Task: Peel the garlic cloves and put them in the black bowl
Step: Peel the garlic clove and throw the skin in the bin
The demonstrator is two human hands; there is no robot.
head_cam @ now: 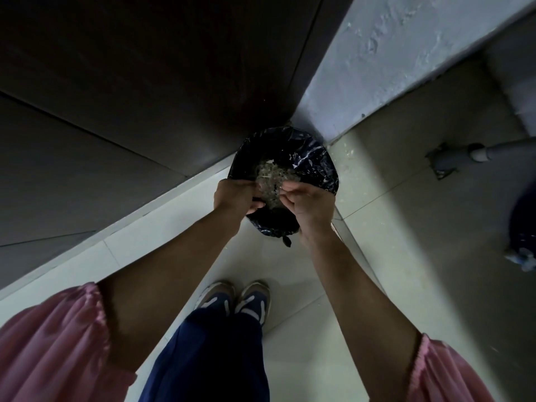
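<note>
I stand over a bin lined with a black plastic bag point(316, 166) in the corner of the floor. Pale garlic skins point(271, 177) lie heaped inside it. Both hands hover above the bin's near side, close together. My left hand point(236, 195) has its fingers curled downward over the bag. My right hand point(310, 204) has its fingertips bunched toward the left hand. Whatever lies inside either hand is hidden. No garlic cloves and no black bowl are in view.
A dark cabinet or door face point(130, 97) rises at the left and a pale wall point(391, 68) at the right, meeting behind the bin. A grey pipe point(475, 153) enters the tiled floor at the right. My shoes point(236, 298) stand just short of the bin.
</note>
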